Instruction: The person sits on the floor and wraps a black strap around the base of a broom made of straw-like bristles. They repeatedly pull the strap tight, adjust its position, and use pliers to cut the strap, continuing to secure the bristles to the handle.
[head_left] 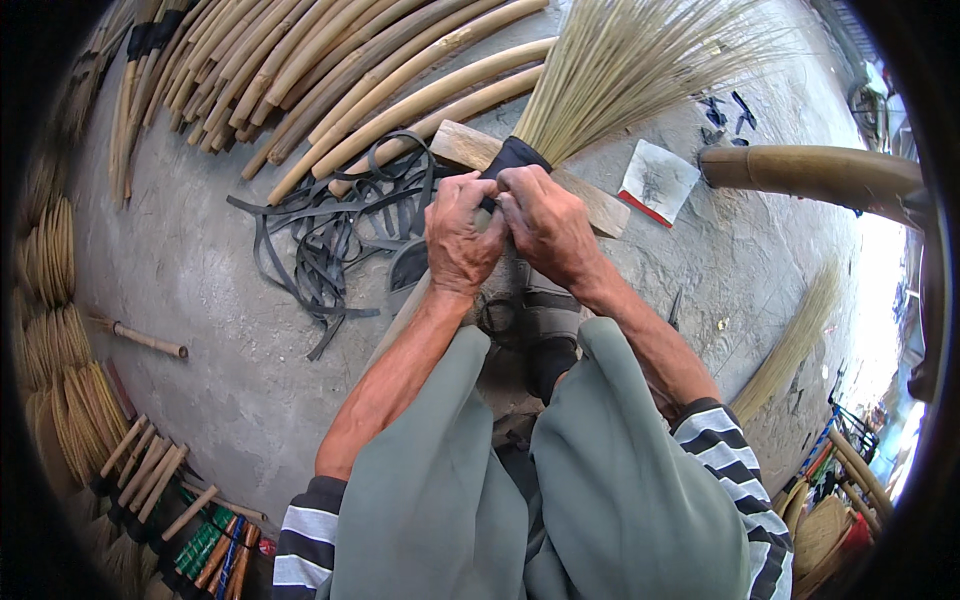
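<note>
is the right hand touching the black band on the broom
Touching: the head view shows the right hand against the near edge of the black band, no gap visible.

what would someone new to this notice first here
Probably the fan of pale bristles, spreading at top right of centre, with the left grip and right grip at the black band around its base. Next, the tan poles at upper left and the tangle of black strips on the floor below them.

At upper centre, a pale, fan-shaped broom head of bristly fibre is bound with a matt black rubbery strip.
</note>
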